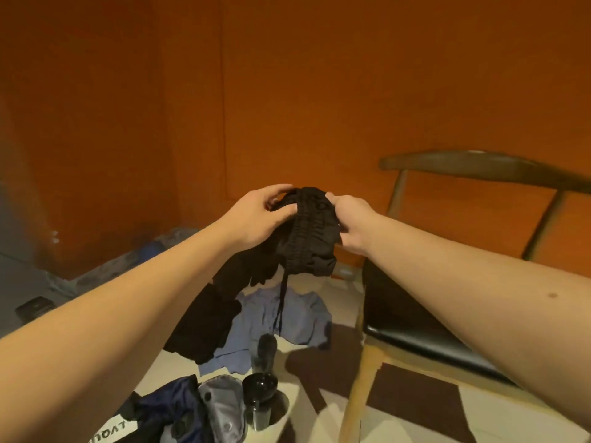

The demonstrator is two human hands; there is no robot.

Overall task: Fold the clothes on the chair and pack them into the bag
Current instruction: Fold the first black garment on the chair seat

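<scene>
Black garment between left hand and right hand: matt cloth, waistband gathered into fine ribs. Thin cord hanging under it, also matt.
Below both hands, blue garment: thin soft cloth, creased, no sheen.
Right of the right hand, chair seat: black, smooth, glossy, leather-like. Chair frame: wood, dull dark back rail, paler legs.
Lower, under the left hand, black cup: hard and shiny; material unclear.
</scene>
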